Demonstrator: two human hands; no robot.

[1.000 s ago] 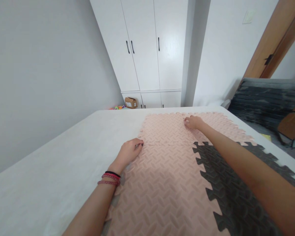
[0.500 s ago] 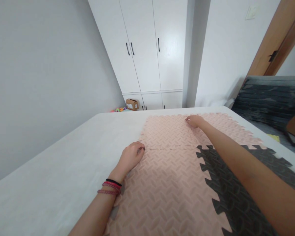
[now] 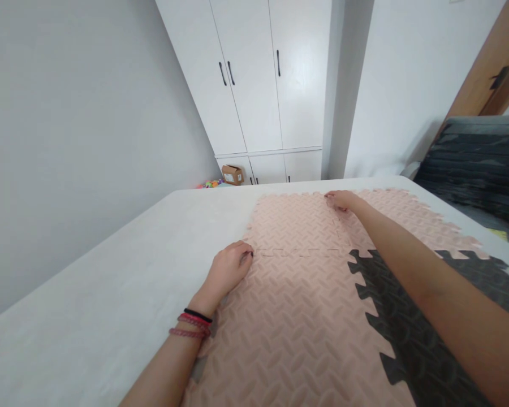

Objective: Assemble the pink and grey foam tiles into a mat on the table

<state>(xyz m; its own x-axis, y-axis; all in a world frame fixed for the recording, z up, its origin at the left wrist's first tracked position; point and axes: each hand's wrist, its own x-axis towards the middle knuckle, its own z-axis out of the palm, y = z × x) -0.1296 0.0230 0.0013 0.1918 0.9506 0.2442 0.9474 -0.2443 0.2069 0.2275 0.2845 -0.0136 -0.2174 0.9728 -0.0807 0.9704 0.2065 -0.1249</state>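
Note:
Pink and dark grey foam mat tiles with jigsaw edges and a raised pattern lie joined on a white surface. At the left edge, near the seam between the front pink tile (image 3: 288, 316) and the far pink tile (image 3: 294, 223), my left hand (image 3: 231, 261) has its fingers curled closed on the border. My right hand (image 3: 340, 200) reaches to the back, closed on the far edge where the far pink tile meets the right pink tile (image 3: 401, 212); its fingertips are partly hidden. Under my right forearm lies a dark grey tile (image 3: 396, 316).
The white surface (image 3: 110, 282) extends to the left of the mat. Beyond it stand a white cabinet (image 3: 254, 73), a cardboard box (image 3: 232, 174) and colourful small items (image 3: 212, 183). Dark stacked padding (image 3: 479, 164) leans at the right.
My right hand has shifted slightly along the seam to the mat's far edge. The left hand stays at the left border. The view has moved a little.

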